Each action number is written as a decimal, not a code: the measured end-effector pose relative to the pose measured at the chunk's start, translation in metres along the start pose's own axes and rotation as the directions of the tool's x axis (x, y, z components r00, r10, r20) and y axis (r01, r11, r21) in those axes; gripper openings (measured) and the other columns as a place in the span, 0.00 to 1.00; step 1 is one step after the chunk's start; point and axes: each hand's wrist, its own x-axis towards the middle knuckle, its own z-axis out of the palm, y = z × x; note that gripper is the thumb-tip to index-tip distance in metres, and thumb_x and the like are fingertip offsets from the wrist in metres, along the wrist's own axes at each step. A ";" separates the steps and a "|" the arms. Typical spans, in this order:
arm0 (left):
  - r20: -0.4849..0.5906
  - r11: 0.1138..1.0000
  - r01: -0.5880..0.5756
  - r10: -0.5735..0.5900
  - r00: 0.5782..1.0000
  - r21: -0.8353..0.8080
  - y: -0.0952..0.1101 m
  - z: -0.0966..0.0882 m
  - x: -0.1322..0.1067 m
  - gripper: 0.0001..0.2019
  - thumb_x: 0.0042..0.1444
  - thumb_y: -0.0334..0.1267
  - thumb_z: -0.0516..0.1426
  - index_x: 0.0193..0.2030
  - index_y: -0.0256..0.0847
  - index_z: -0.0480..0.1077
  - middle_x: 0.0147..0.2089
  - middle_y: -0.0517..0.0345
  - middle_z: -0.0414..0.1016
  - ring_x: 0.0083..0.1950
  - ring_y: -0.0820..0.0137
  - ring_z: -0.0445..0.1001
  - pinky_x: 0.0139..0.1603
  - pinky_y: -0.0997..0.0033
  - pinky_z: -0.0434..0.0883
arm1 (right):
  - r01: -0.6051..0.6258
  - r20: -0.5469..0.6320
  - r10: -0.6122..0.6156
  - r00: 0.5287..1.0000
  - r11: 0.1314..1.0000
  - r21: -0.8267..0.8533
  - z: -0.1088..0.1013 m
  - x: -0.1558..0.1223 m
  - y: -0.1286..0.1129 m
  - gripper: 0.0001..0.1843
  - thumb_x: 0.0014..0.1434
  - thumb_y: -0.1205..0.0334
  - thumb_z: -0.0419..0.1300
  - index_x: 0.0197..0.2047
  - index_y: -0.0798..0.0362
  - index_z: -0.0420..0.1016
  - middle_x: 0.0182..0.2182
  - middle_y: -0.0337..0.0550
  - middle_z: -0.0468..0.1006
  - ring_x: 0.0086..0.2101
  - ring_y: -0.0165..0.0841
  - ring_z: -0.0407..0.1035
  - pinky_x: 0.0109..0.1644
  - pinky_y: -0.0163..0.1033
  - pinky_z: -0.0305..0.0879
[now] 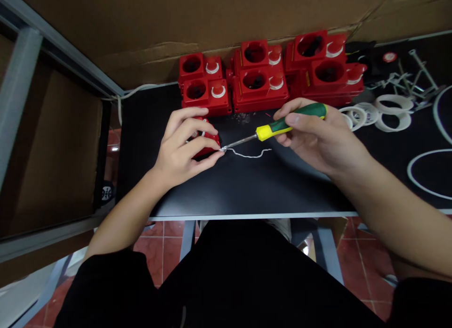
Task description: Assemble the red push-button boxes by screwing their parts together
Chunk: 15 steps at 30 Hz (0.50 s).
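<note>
My left hand (185,146) is closed round a small red plastic housing (209,143) resting on the black table (247,186), fingers curled over its top and side. My right hand (310,135) grips a screwdriver (278,126) with a green and yellow handle. Its metal shaft points left, and the tip touches the right edge of the red housing beside my left fingertips. A thin white cord (250,154) lies on the table just right of the tip.
Several red housings (261,78) with white rings are stacked along the back against a cardboard wall (212,21). White plastic rings (388,112) and small metal parts (413,80) lie at the right. The table's front edge runs across at my lap.
</note>
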 end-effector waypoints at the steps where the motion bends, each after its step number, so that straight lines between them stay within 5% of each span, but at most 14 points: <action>1: 0.015 1.000 0.008 -0.008 1.000 0.001 0.000 0.000 0.000 0.09 0.84 0.51 0.74 0.51 0.52 0.87 0.57 0.52 0.92 0.75 0.38 0.89 0.73 0.22 0.88 | 0.005 -0.003 -0.005 1.000 1.000 -0.009 0.000 0.000 0.000 0.24 0.61 0.45 0.95 0.45 0.46 0.91 0.35 0.36 0.84 0.33 0.30 0.77 0.39 0.38 0.77; 15: 0.029 1.000 0.011 -0.010 1.000 -0.026 -0.002 -0.001 0.002 0.05 0.80 0.43 0.74 0.51 0.52 0.85 0.54 0.55 0.91 0.74 0.41 0.90 0.75 0.24 0.88 | 0.060 -0.026 -0.063 0.998 0.992 -0.110 -0.006 0.003 -0.001 0.22 0.66 0.41 0.89 0.44 0.41 0.85 0.41 0.41 0.80 0.36 0.36 0.72 0.38 0.45 0.71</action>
